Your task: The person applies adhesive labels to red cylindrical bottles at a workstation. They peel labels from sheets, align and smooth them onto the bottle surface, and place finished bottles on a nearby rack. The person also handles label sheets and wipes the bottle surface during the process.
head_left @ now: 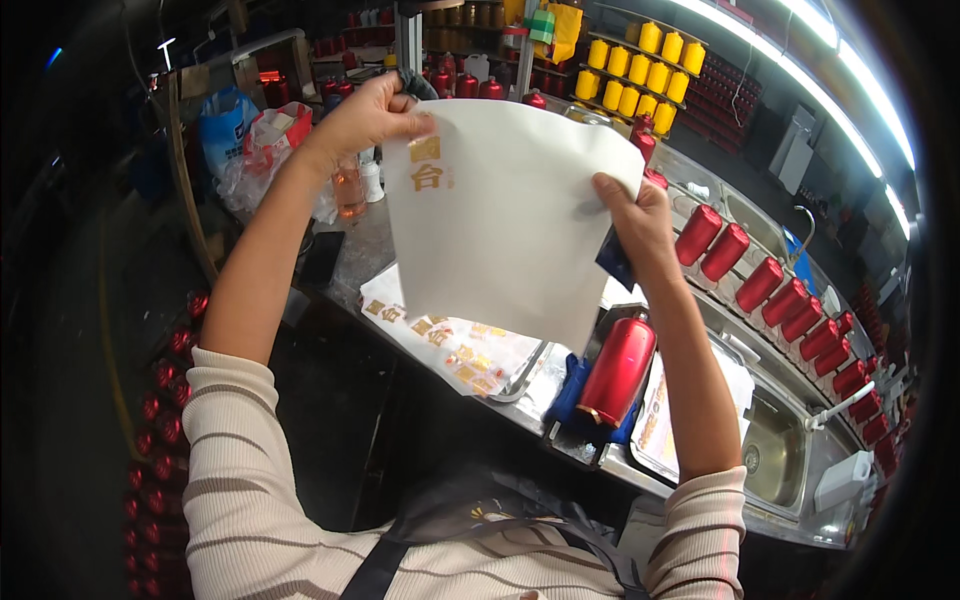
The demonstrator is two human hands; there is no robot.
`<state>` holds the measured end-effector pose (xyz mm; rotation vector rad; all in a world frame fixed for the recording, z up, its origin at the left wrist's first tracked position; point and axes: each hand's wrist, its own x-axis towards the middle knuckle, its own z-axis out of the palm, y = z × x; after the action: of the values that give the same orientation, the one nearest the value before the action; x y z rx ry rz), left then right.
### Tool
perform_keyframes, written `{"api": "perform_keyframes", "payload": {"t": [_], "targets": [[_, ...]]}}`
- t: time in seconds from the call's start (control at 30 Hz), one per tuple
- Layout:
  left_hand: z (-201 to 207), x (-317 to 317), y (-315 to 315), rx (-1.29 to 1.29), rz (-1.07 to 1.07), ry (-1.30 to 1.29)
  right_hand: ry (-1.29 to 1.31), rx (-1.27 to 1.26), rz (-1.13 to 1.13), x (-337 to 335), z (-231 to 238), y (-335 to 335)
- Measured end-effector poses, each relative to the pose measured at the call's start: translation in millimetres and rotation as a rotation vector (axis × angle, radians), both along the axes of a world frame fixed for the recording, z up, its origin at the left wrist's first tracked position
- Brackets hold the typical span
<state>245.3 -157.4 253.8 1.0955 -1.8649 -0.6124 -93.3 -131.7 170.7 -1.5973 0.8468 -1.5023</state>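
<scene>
A large whitish sheet (pixel 510 225), like decal or transfer paper with gold characters near its upper left, is held up in front of me. My left hand (pixel 375 118) pinches its upper left edge, and my right hand (pixel 642 225) grips its right edge with the thumb in front. Just below my right hand is a dark blue piece (pixel 616 264) that I cannot make out. Under the sheet, a shiny red bottle (pixel 620 372) lies tilted in a cradle with blue padding (pixel 570 390). Similar gold-printed sheets (pixel 455 350) lie on the bench to its left.
More printed sheets rest in a tray (pixel 655 465) right of the cradle, beside a steel sink (pixel 775 440). Red bottles (pixel 757 284) line the right side. Yellow bottles (pixel 640 68) fill a back rack. A phone (pixel 322 258) and plastic bags (pixel 228 130) are at left.
</scene>
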Motion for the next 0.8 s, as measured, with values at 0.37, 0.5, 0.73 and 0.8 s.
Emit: {"api": "perform_keyframes", "payload": {"t": [0.37,0.5,0.73,0.8], "targets": [[-48.9,-5.9,-10.9,0.019,-0.005,0.077,0.297,0.091,-0.137,-21.6,30.4,5.3],[-59.0,-1.2,-14.2,0.077,-0.043,0.083,0.315,0.127,-0.134,-18.7,24.9,-5.6],[-92.7,2.5,-40.2,0.033,-0.042,0.398,0.391,0.200,-0.179,-13.2,23.7,-4.9],[-101.0,1.2,-42.6,-0.080,0.084,0.333,0.433,0.226,-0.178,-14.2,24.8,-6.1]]}}
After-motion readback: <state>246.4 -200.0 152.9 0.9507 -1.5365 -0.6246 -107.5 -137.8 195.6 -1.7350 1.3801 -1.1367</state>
